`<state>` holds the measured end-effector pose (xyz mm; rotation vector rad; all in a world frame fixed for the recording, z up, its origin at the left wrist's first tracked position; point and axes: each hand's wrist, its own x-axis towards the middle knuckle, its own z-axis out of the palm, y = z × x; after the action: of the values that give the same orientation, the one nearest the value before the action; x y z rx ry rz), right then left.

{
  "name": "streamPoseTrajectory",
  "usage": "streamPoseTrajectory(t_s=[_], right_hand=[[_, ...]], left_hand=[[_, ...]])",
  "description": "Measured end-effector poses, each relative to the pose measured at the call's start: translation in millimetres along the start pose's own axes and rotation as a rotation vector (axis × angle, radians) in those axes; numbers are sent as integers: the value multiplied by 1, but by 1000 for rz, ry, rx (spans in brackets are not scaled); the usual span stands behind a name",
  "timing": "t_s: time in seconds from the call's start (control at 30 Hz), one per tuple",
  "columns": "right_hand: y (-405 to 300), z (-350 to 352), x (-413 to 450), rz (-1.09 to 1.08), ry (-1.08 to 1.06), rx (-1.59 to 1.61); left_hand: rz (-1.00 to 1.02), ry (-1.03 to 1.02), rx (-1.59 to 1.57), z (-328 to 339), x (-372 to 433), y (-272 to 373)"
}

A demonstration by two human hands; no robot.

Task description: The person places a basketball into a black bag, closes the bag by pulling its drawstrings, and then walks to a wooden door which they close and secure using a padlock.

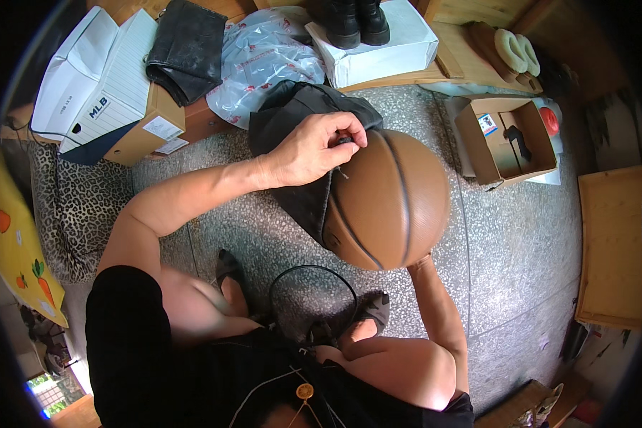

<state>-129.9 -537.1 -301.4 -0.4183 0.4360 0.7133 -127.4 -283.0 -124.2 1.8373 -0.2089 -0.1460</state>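
Note:
A brown basketball (406, 198) with dark seams sits partly inside a black fabric bag (299, 206). The bag covers its left side, and more loose fabric bunches up behind. My left hand (321, 147) is at the bag's edge, thumb and fingers pinched on a small black piece there, perhaps a cord stopper. A short frayed thread hangs just below these fingers. From underneath, my right hand (420, 262) holds the ball at its near right side; most of that hand is hidden by the ball.
A black cable loop (313, 267) lies between my feet on the speckled floor (513, 257). An open cardboard box (505, 142) stands right. Behind are shoe boxes (107, 91), a black leather bag (184, 51), a plastic bag (270, 53) and black boots (358, 24). A leopard-print cushion (77, 208) is left.

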Motion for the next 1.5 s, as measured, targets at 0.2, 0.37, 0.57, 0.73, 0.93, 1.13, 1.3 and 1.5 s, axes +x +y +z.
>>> streamPoseTrajectory(t_s=[0.2, 0.37, 0.57, 0.73, 0.93, 1.13, 1.3, 1.5], right_hand=[[6, 0, 10, -311, -166, -330], [26, 38, -1, -504, -162, -999], [44, 77, -5, -843, -214, -1770], [52, 95, -2, -974, -241, -1878], [70, 93, -4, -1081, -265, -1933], [74, 86, -1, -1090, -290, -1908], [77, 86, 0, -1122, -308, -1894], [77, 89, 1, -1142, -315, -1900]], left_hand=[[-21, 13, 31, -9, 5, -18], [-38, 59, 101, -17, 11, -27], [-5, 90, 263, -37, 10, -59], [-140, 90, 277, -57, 6, -56], [-153, 1, 809, -83, -5, -48], [-282, -149, 1114, -99, -20, -66], [-436, -292, 1192, -104, -23, -77], [-141, 0, 1316, -108, -16, -96]])
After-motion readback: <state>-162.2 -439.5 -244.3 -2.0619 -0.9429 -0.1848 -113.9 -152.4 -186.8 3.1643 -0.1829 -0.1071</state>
